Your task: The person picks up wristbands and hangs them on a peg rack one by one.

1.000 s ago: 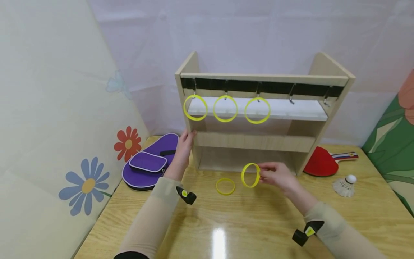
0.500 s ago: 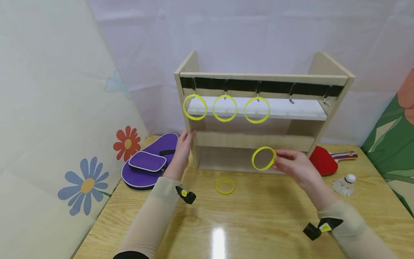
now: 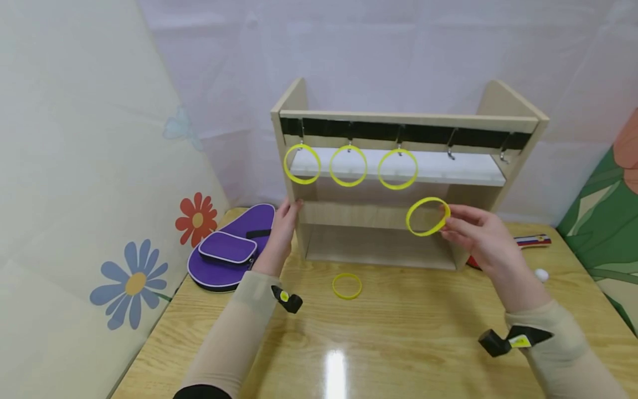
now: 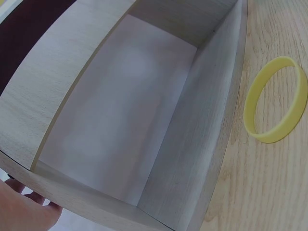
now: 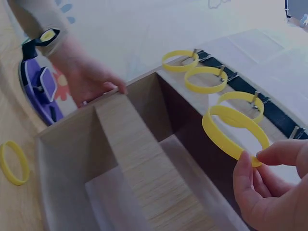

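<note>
My right hand (image 3: 476,233) pinches a yellow silicone wristband (image 3: 410,217) between thumb and fingertips, raised in front of the shelf's middle board. In the right wrist view the held wristband (image 5: 221,136) overlaps a hanging one. Three yellow wristbands (image 3: 331,173) hang from the left and middle hooks of the wooden shelf (image 3: 389,217). Two hooks (image 3: 451,153) on the right hold nothing. My left hand (image 3: 283,235) grips the shelf's left side panel, its thumb over the front edge. Another wristband (image 3: 347,298) lies on the table before the shelf; the left wrist view shows this wristband (image 4: 254,96) up close.
A purple paddle case (image 3: 226,247) lies left of the shelf, beside my left forearm. On the right, my right hand and wrist partly cover a table tennis paddle (image 3: 533,240) and a shuttlecock (image 3: 541,275). A curtain (image 3: 399,50) hangs behind the wooden table (image 3: 389,343).
My right hand has lifted the wristband up and to the right, from near the tabletop to just below the hanging row. The left hand stays on the side panel.
</note>
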### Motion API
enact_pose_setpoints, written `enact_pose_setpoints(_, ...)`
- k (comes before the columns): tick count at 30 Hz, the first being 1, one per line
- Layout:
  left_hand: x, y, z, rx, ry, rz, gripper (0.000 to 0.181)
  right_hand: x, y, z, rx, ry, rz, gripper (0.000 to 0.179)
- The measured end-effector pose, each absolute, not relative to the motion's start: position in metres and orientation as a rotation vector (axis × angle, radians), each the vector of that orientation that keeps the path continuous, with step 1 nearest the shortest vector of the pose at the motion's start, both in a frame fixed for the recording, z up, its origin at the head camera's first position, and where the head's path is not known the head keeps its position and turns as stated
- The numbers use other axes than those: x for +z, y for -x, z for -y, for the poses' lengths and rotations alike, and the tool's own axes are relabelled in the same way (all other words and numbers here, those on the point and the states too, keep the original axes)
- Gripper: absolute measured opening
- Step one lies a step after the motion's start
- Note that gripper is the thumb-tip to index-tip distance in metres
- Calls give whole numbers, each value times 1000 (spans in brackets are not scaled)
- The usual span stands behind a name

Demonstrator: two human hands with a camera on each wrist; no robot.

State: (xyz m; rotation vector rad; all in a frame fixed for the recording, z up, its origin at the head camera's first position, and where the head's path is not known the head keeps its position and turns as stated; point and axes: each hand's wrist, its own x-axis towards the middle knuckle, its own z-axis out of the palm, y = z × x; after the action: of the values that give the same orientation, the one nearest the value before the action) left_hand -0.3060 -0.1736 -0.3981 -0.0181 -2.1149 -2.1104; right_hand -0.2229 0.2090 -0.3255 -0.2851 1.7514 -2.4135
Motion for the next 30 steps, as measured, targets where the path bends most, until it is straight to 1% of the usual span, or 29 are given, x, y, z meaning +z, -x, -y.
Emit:
enact_pose_setpoints(5, -396, 305, 173, -2119, 19, 2109, 46, -310, 223, -212, -2434, 248, -1808, 20)
enact_pose_setpoints(12, -395, 305, 174, -2123, 29, 2107, 48, -294, 223, -210, -2610, 150, -1652, 21)
enact_pose_setpoints(15, -396, 306, 174, -2112, 19, 2112, 47, -289, 222, -209, -2662, 70, -1632, 26)
enact_pose_setpoints(18, -398, 306, 174, -2097, 19, 2118, 46, -284, 222, -210, -2704, -7, -1616, 35)
enact_pose_setpoints(21, -398, 306, 174, -2088, 20, 2125, 46, -281, 223, -210, -2750, -19, -1598, 42)
enact_pose_setpoints(24, -397, 304, 174, -2101, 20, 2123, 47, -280, 225, -209, -2814, 12, -1529, 37)
enact_pose_setpoints(28, -396, 304, 174, -2126, 11, 2125, 48, -282, 230, -207, -2911, 66, -1361, 24)
enact_pose_setpoints(30, -395, 303, 174, -2136, 12, 2122, 49, -284, 233, -206, -2936, 75, -1321, 21)
